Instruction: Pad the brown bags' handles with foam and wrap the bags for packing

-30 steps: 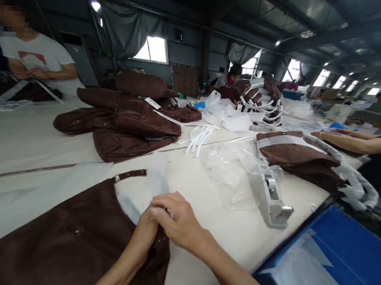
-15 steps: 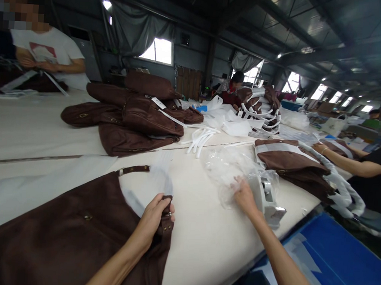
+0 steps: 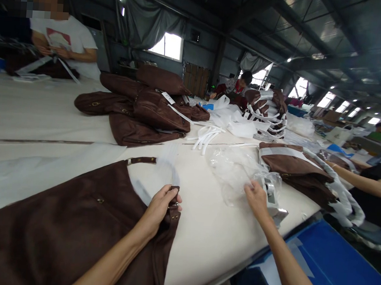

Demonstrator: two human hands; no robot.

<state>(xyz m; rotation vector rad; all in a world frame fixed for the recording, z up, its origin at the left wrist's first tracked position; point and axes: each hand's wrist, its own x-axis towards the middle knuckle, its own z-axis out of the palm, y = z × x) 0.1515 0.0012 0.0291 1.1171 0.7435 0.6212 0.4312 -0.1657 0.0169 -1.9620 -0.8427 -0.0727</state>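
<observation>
A large dark brown bag (image 3: 72, 221) lies flat at the lower left. My left hand (image 3: 160, 207) is closed round the strap end at the bag's right upper corner. Thin white wrapping (image 3: 167, 167) lies under the strap gap, beyond that hand. My right hand (image 3: 256, 198) is closed, fingers pinched together at the edge of a crumpled clear plastic bag (image 3: 230, 166). Just beyond this hand stands a grey-white tape dispenser (image 3: 271, 194), partly covered by the plastic.
Brown bags (image 3: 147, 109) are piled at the back left, beside white wrapped strips (image 3: 203, 137). Another brown bag (image 3: 292, 166) with a wrapped strap lies at the right. A blue box (image 3: 338, 263) stands below the table edge. Other people work around the table.
The view has turned slightly left, so most things appear farther right. My right hand has shifted right along the clear plastic, towards the dispenser. My left hand still grips the strap.
</observation>
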